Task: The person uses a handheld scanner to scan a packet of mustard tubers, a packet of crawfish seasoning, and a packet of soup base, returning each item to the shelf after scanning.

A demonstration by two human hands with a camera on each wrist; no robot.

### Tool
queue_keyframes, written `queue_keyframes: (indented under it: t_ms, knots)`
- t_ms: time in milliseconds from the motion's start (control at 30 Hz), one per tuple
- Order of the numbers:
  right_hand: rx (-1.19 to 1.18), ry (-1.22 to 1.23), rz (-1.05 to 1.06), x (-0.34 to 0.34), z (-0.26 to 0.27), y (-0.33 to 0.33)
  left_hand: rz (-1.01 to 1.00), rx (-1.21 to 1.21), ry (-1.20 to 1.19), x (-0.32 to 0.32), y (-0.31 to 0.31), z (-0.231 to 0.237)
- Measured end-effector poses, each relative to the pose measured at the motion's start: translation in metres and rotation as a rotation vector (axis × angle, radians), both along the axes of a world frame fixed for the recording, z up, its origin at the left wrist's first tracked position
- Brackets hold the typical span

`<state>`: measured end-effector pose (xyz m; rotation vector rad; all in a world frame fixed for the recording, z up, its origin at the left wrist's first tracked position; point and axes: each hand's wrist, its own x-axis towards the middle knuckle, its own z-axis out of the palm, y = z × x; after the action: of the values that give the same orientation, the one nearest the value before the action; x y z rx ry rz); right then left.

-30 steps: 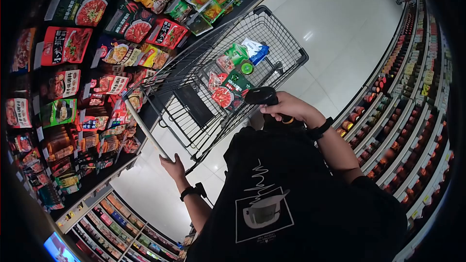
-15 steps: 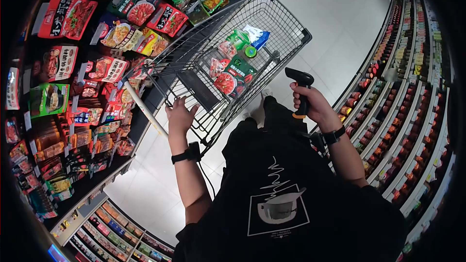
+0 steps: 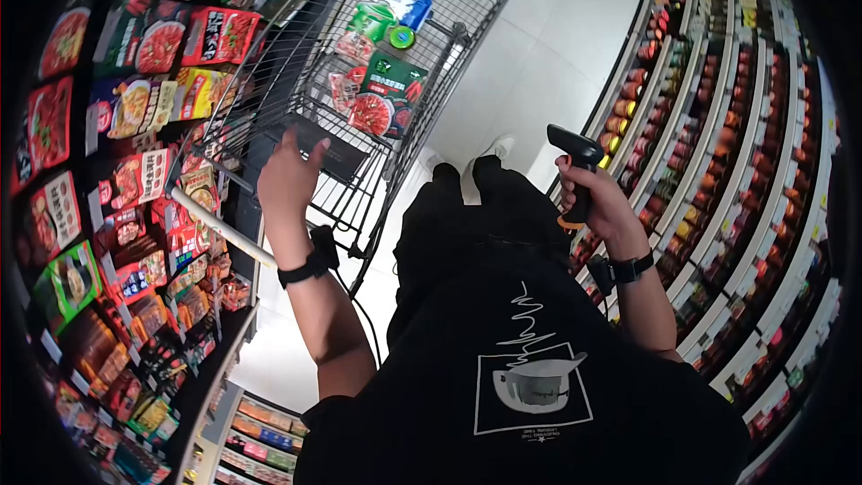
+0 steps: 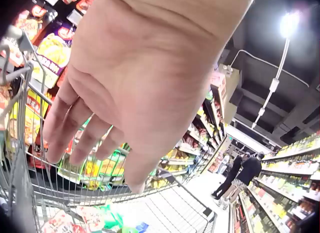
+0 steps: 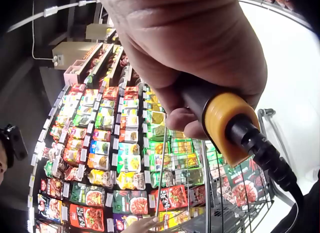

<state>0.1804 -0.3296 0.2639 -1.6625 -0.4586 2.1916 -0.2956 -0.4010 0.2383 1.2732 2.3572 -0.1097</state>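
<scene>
In the head view my left hand (image 3: 289,176) is over the near end of the shopping cart (image 3: 417,148), fingers extended and holding nothing; the left wrist view shows its palm (image 4: 135,82) above the wire basket. My right hand (image 3: 608,207) grips the handle of a black scanner (image 3: 576,145), whose orange-ringed base and cable (image 5: 265,153) show in the right wrist view. Inside the cart lie a dark green and red packet (image 3: 388,97), a green packet (image 3: 371,22), a blue and white bag (image 3: 409,7) and a round green-lidded item (image 3: 401,37).
Shelves of seasoning packets (image 3: 135,108) stand close on the left, beside the cart's pale handle bar (image 3: 220,226). Curved shelves of jars (image 3: 709,144) line the right. Pale tiled floor (image 3: 539,45) runs between. Two people (image 4: 240,174) stand farther down the aisle.
My left hand has come off the cart's handle bar and moved forward and left over the cart. My right hand has moved right with the scanner, away from the cart.
</scene>
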Motion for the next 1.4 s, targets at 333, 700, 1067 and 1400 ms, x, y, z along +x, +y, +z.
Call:
queue_keyframes:
  t_ms: [333,700,1067,1400]
  knots:
    - [-0.029,-0.025,-0.111,0.041,-0.014,-0.020,-0.101,-0.107,-0.484,0.006,0.071,-0.175]
    - [-0.112,-0.079,-0.184,0.107,-0.042,-0.010,0.070,-0.192,-0.561,-0.040,0.050,-0.371]
    - [-0.204,-0.149,-0.310,0.142,-0.074,-0.008,0.067,-0.294,-0.329,-0.057,0.078,-0.432]
    - [-0.260,-0.208,-0.347,0.142,-0.088,-0.009,0.041,-0.297,-0.327,-0.063,0.097,-0.475]
